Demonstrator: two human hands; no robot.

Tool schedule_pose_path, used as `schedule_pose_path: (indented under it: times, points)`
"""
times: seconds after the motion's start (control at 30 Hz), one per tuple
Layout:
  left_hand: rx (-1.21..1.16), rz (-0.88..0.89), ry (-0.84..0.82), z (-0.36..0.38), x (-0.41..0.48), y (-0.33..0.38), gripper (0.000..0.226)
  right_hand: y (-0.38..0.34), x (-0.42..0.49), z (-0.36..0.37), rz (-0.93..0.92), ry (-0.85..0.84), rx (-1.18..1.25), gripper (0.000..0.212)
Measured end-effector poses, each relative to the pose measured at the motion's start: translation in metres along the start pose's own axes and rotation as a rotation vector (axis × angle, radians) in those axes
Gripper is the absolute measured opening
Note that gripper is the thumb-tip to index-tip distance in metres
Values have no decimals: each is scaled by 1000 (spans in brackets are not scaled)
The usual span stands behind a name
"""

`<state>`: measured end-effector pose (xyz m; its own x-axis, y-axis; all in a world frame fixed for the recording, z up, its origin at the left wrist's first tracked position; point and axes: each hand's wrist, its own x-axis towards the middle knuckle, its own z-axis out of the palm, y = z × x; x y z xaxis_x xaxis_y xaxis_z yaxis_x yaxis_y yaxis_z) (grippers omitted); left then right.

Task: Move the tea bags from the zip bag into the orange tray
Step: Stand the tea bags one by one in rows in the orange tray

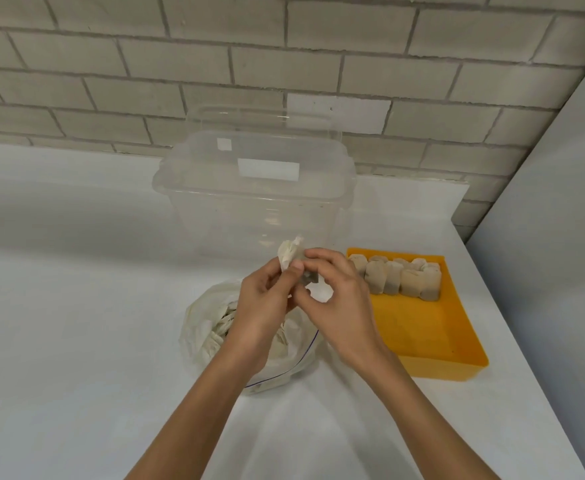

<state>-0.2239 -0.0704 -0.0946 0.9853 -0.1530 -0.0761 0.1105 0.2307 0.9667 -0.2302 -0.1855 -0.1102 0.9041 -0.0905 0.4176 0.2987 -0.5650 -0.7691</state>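
A wide stretch of the white worktop (59, 306) fills the left side and reaches back to the brick wall (111, 81). Nearer the middle lies the zip bag (201, 327). It is crumpled, and its open mouth with the blue zip line is turned towards the person and to the right. Pale tea bags are visible inside it.

Above this bag the left hand (260, 306) has its fingers curled, and its thumb and fingertips pinch one tea bag (289, 254). This tea bag is held in the air, nearly upright, with its long axis leaning a little to the left. Its crumpled pale end points up and away, and its darker end is down between the two hands. The right hand (339, 303) comes from the other side with bent fingers and pinches the lower part of the same tea bag.

Behind the hands, near the wall, stands a clear plastic container (256, 202).

To the right is the orange tray (422, 341), its long axis running from far to near and slightly rightwards. A row of tea bags (398, 278) stands upright, side by side, across its far end, and the nearer floor of the tray shows plain orange. The tray lies near the right edge of the worktop, which runs obliquely beside a grey panel (561, 237).
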Motion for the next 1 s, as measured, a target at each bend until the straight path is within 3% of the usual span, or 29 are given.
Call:
schedule_pose_path:
  times: [0.23,0.5,0.67,0.77,0.9,1.0]
  points:
    - [-29,-75,-63,-12,7,1,22,1,11,-20,148,18,262,18]
    - [103,-99,-216,-2,16,8,21,4,38,-48,104,-117,175,10]
    - [80,-124,-219,2,21,7,17,15,50,-78,180,33,246,9]
    - [76,-142,-204,0,22,5,17,34,54,-96,234,58,166,9]
    - [78,-169,-175,-1,23,1,19,74,54,-93,312,-67,-114,6]
    - [94,-166,-184,-2,23,-1,21,98,55,-78,344,-128,-186,3]
